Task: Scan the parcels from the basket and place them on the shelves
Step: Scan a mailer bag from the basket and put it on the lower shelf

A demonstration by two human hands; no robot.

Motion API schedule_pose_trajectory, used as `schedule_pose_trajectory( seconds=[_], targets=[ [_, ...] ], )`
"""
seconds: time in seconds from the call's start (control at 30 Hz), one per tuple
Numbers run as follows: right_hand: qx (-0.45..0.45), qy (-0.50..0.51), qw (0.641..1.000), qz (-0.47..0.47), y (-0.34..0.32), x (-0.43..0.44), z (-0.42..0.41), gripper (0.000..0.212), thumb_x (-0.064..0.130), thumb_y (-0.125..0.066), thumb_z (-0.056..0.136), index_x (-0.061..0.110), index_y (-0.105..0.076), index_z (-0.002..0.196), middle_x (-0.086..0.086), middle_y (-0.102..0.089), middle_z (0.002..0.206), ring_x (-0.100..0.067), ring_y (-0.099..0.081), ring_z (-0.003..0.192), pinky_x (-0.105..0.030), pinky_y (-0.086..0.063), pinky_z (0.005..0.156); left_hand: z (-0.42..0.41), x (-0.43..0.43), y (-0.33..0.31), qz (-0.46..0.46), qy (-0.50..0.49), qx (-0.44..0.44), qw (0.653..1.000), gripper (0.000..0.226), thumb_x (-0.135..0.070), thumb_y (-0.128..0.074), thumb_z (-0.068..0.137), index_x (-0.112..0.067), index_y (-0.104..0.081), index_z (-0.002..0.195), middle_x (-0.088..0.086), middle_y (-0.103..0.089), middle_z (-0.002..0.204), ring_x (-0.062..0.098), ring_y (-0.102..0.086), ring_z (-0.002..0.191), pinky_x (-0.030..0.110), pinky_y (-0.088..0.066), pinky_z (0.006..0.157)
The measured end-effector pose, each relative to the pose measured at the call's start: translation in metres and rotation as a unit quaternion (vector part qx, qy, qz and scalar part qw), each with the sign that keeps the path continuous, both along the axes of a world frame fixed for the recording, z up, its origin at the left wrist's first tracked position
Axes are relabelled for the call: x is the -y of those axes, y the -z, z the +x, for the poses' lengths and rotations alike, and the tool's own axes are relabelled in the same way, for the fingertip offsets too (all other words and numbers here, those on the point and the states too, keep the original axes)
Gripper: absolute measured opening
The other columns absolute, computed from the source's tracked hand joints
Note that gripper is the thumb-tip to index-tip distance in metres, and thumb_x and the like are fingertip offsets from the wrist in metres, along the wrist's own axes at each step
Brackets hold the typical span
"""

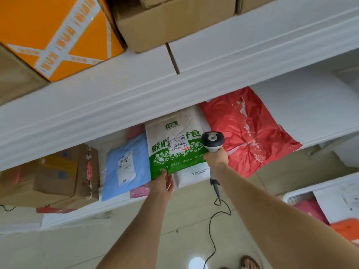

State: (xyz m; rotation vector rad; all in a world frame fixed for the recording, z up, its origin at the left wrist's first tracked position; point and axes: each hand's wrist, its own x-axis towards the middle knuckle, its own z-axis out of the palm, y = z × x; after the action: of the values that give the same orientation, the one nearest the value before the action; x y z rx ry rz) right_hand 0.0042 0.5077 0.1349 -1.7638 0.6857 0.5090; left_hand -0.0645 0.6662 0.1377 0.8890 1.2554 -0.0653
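A white and green parcel bag (pixel 174 158) with a barcode label lies on the lower white shelf (pixel 87 214), between a light blue parcel (pixel 126 167) and a red parcel (pixel 250 133). My left hand (pixel 162 183) holds its near edge, thumb on top. My right hand (pixel 216 157) grips a corded grey and black barcode scanner (pixel 212 141), whose head sits over the bag's right side beside the label. A white basket (pixel 291 197) with more parcels shows at the right edge.
The upper shelf (pixel 174 82) carries an orange box (pixel 58 33) and brown cartons (pixel 171 22). Cardboard boxes (pixel 58 177) stand left of the blue parcel. The scanner cable (pixel 213 226) hangs down to the tiled floor. My sandalled foot (pixel 250 262) is at the bottom.
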Motion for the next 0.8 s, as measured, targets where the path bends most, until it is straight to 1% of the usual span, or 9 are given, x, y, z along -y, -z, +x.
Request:
schedule_pose_trajectory(
  seconds=[0.1, 0.2, 0.27, 0.37, 0.43, 0.5, 0.6, 0.7, 0.8],
  targets=[
    [-0.002, -0.002, 1.0, 0.005, 0.0, 0.0, 0.002, 0.023, -0.002, -0.056, 0.081, 0.014, -0.044, 0.071, -0.003, -0.046, 0.063, -0.02, -0.044, 0.057, -0.028, -0.036, 0.053, -0.001, 0.005, -0.002, -0.017, -0.025, -0.025, 0.999, 0.007, -0.007, -0.058, 0.092, -0.002, -0.053, 0.089, 0.011, -0.059, 0.085, 0.015, -0.058, 0.069, 0.021, -0.055, 0.059],
    [-0.005, 0.006, 0.999, 0.032, -0.002, 0.003, 0.001, 0.025, -0.003, -0.059, 0.081, 0.014, -0.044, 0.069, -0.003, -0.045, 0.061, -0.018, -0.041, 0.053, -0.026, -0.034, 0.05, 0.0, 0.012, -0.013, -0.041, -0.055, -0.025, 0.997, 0.011, 0.002, -0.049, 0.095, 0.002, -0.05, 0.084, 0.017, -0.057, 0.087, 0.023, -0.06, 0.083, 0.033, -0.054, 0.09],
    [-0.005, 0.006, 0.999, 0.039, -0.005, 0.008, -0.001, 0.026, -0.003, -0.06, 0.082, 0.013, -0.044, 0.069, -0.003, -0.044, 0.061, -0.017, -0.04, 0.053, -0.026, -0.034, 0.05, 0.001, 0.013, -0.018, -0.041, -0.064, -0.033, 0.997, 0.004, 0.003, -0.047, 0.095, 0.004, -0.048, 0.091, 0.016, -0.055, 0.093, 0.026, -0.057, 0.099, 0.034, -0.049, 0.098],
    [-0.003, 0.015, 0.999, 0.049, -0.013, 0.016, -0.006, 0.027, -0.003, -0.062, 0.082, 0.011, -0.043, 0.068, -0.003, -0.043, 0.061, -0.016, -0.04, 0.053, -0.024, -0.032, 0.05, 0.002, 0.012, -0.022, -0.011, -0.035, -0.05, 0.998, 0.005, 0.0, -0.047, 0.096, 0.0, -0.052, 0.097, 0.016, -0.056, 0.106, 0.026, -0.056, 0.103, 0.034, -0.051, 0.094],
    [-0.004, 0.024, 0.998, 0.054, -0.02, 0.021, -0.008, 0.028, -0.002, -0.063, 0.082, 0.011, -0.043, 0.067, -0.003, -0.043, 0.061, -0.016, -0.041, 0.052, -0.025, -0.034, 0.051, 0.004, 0.012, -0.024, 0.016, -0.037, -0.059, 0.997, 0.012, -0.001, -0.044, 0.096, -0.003, -0.052, 0.104, 0.013, -0.058, 0.097, 0.021, -0.058, 0.09, 0.032, -0.054, 0.088],
    [-0.004, 0.034, 0.998, 0.057, -0.03, 0.026, -0.012, 0.026, -0.001, -0.063, 0.082, 0.01, -0.044, 0.067, -0.004, -0.044, 0.061, -0.017, -0.043, 0.054, -0.028, -0.038, 0.058, 0.008, 0.015, -0.031, 0.063, -0.029, -0.068, 0.995, 0.015, -0.002, -0.04, 0.095, -0.007, -0.052, 0.102, 0.01, -0.054, 0.081, 0.015, -0.053, 0.069, 0.027, -0.053, 0.068],
    [0.005, 0.066, 0.995, 0.078, -0.046, 0.037, -0.017, 0.026, -0.002, -0.062, 0.083, 0.01, -0.045, 0.067, -0.005, -0.045, 0.063, -0.019, -0.044, 0.056, -0.032, -0.039, 0.064, 0.018, 0.028, -0.049, 0.135, 0.058, -0.073, 0.986, 0.015, -0.005, -0.044, 0.094, -0.008, -0.049, 0.08, 0.007, -0.05, 0.077, 0.012, -0.046, 0.061, 0.024, -0.045, 0.054],
    [0.02, 0.095, 0.991, 0.088, -0.064, 0.056, -0.02, 0.025, -0.002, -0.061, 0.082, 0.01, -0.046, 0.065, -0.005, -0.044, 0.061, -0.018, -0.041, 0.053, -0.029, -0.037, 0.058, 0.035, 0.052, -0.068, 0.228, 0.224, -0.06, 0.945, 0.024, -0.009, -0.053, 0.092, -0.013, -0.048, 0.07, 0.003, -0.051, 0.072, 0.014, -0.048, 0.065, 0.029, -0.049, 0.073],
    [0.029, 0.13, 0.988, 0.082, -0.081, 0.083, -0.023, 0.028, -0.004, -0.059, 0.081, 0.01, -0.044, 0.061, -0.003, -0.041, 0.056, -0.016, -0.038, 0.049, -0.024, -0.03, 0.049, 0.051, 0.085, -0.091, 0.292, 0.353, 0.0, 0.889, 0.01, -0.007, -0.053, 0.09, -0.013, -0.061, 0.088, 0.007, -0.06, 0.086, 0.022, -0.056, 0.079, 0.033, -0.051, 0.084]
  ],
)
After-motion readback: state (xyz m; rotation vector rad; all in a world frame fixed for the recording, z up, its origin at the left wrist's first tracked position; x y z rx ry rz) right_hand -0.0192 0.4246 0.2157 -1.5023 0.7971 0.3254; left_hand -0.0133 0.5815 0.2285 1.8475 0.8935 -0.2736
